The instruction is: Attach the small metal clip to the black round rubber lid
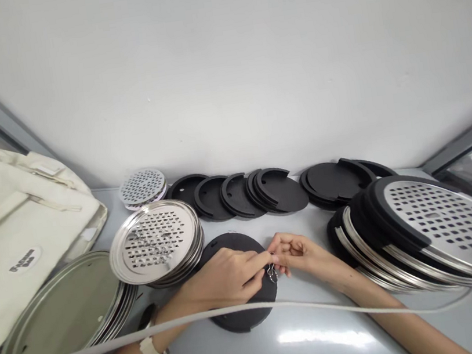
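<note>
My left hand [227,273] and my right hand [293,254] meet above the right edge of a black round disc [247,316] on the table. Between their fingertips is a small binder clip [272,274], its silver wire loops hanging down. Fingers of both hands are closed in a pinch on it, and they hide most of its body. Just left of my left hand stands a stack of round metal plates, topped by a perforated grater plate [155,241]. To the right of my right hand leans a stack of black-rimmed discs with a perforated metal plate [453,222] on top.
Several black round holders [282,191] lie in a row along the wall. A small perforated disc stack [143,185] stands at the back left. Olive-green round trays [70,311] and a cream bag [19,231] are at the left. A white cable [324,304] crosses in front of my forearms.
</note>
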The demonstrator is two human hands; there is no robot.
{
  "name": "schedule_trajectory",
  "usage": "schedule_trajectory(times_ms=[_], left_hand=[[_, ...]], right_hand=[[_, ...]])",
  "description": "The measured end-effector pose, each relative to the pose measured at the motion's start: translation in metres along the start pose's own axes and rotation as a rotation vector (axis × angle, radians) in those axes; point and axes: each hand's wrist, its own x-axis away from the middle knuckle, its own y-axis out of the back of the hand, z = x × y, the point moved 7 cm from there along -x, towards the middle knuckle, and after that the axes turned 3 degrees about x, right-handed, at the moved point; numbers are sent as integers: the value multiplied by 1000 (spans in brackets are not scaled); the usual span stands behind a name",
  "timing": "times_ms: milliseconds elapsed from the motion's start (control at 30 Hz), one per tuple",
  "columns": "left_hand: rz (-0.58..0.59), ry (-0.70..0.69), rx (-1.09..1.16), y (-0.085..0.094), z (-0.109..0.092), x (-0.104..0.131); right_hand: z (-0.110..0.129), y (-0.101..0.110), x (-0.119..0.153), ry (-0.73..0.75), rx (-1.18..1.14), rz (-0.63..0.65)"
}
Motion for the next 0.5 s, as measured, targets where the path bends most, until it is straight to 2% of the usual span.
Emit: schedule_trajectory(times_ms=[167, 367, 500], left_hand=[[13, -139, -52, -6, -8, 3], [8, -166, -71, -9, -7, 3], [-3, -174, -79, -11, -6, 4]], right_hand=[[2, -1, 1, -10, 7, -11], [0, -3, 1, 12, 9, 19], [1, 1, 2, 63, 58, -5]])
